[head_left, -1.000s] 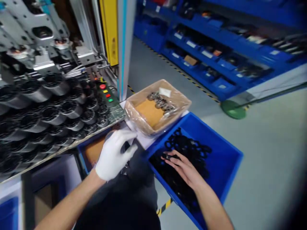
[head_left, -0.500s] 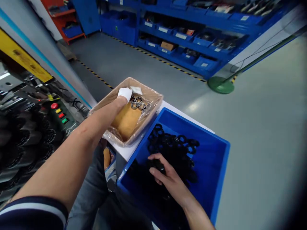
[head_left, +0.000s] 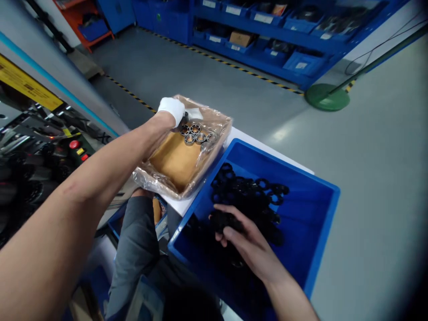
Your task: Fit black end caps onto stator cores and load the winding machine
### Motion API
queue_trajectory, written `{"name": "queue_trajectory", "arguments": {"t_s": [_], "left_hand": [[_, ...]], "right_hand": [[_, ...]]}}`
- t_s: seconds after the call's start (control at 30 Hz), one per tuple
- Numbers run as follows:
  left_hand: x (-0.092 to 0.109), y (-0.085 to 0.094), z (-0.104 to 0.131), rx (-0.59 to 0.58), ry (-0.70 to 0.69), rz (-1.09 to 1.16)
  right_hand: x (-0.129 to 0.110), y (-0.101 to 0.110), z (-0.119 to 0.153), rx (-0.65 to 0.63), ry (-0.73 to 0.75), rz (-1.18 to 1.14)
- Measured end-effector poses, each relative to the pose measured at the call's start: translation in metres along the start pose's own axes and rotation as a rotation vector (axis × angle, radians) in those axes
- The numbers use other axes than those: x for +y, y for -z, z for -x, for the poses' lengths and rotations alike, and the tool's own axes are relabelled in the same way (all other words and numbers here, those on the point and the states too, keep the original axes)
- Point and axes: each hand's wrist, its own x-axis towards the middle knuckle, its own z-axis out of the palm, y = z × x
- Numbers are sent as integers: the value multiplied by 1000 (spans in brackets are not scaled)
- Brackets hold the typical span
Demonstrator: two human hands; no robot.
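My left hand (head_left: 172, 109), in a white glove, reaches into the far corner of a plastic-lined cardboard box (head_left: 167, 185); its fingers are closed around a dark piece beside several small metal rings (head_left: 195, 133) lying there. My bare right hand (head_left: 245, 243) is down in a blue bin (head_left: 323, 223) and is closed on a black ring part (head_left: 222, 220) from the heap of black rings (head_left: 250, 196) filling the bin.
A machine with a red button and small coloured buttons (head_left: 76, 147) stands at the left. Blue shelving with bins (head_left: 267, 31) lines the far wall. A green round base (head_left: 326, 96) sits on the grey floor. My knee in grey trousers (head_left: 133, 236) is below the box.
The view has tilted slightly. My left hand has shifted a little at the box's far corner. My right hand has closed on a black ring part in the bin.
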Motion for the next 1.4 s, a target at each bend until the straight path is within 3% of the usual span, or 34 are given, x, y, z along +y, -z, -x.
{"name": "queue_trajectory", "arguments": {"t_s": [0.1,0.17,0.3,0.37,0.43,0.53,0.63,0.7,0.83,1.03,1.23,1.4], "left_hand": [[-6,21,57,98,27,112],[-5,27,103,132,19,359],[6,19,207,-17,-54,1613],[13,4,261,-87,-111,1950],[21,-17,312,-36,-69,2073],[36,-55,380,98,107,2186],[50,-85,437,150,157,2231],[55,-96,467,216,177,2215],[57,-103,502,315,189,2076],[49,-100,523,410,107,1894],[43,-103,530,341,170,1888],[36,-105,535,288,90,1899]], "right_hand": [[-3,-4,-7,95,81,10],[-5,-8,-9,153,132,22],[-7,-26,5,233,205,45],[-7,-44,22,242,280,105],[-10,-67,41,214,375,229],[-19,-105,65,161,542,474],[-26,-141,77,121,712,659],[-27,-160,76,90,796,747],[-18,-190,68,-5,898,836],[-3,-208,69,-27,892,876],[1,-212,75,-93,920,889],[3,-214,79,-74,922,922]]}}
